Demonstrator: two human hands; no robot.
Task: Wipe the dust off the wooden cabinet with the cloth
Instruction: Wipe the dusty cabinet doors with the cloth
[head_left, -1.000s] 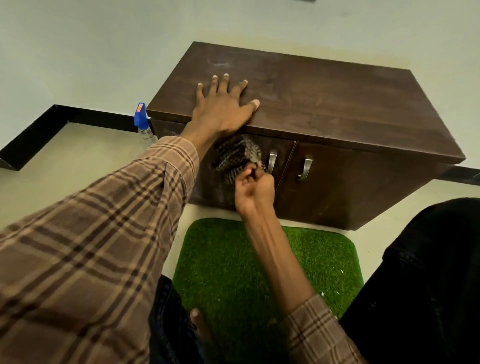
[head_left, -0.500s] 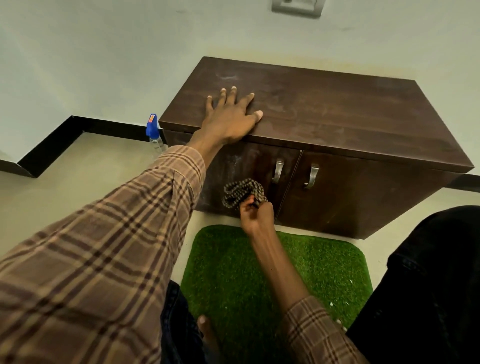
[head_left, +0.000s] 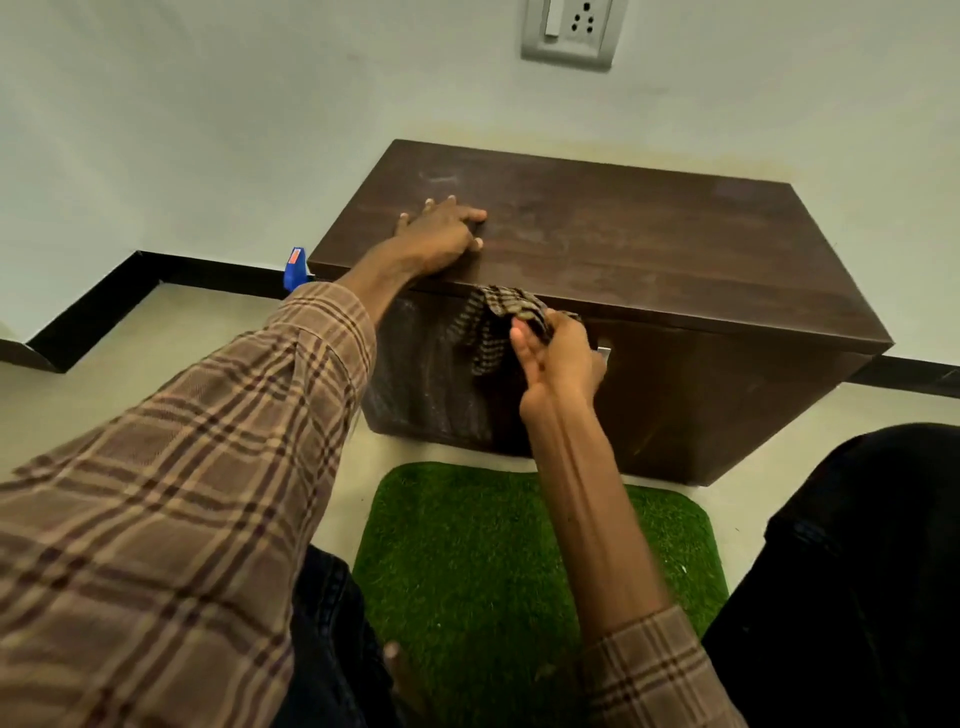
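Cloth (head_left: 493, 325) bunched in the right hand (head_left: 558, 358), fingers curled round it, held against the top front edge of the wooden cabinet (head_left: 649, 249), left door side. Left hand (head_left: 441, 234) lies on the cabinet top near the left end, fingers a little bent, holding nothing; it looks like a brace. Pale dust smears show on the top towards the back left, and streaks on the left door. Green mat (head_left: 519, 571) on the floor in front; blue spray bottle (head_left: 295, 267) beside the cabinet's left end.

Step in hand, as I judge it: wiping the front edge. To do it well, spread the cloth flatter, press evenly, run long overlapping strokes along the grain, then lift the bracing hand to reach under it.
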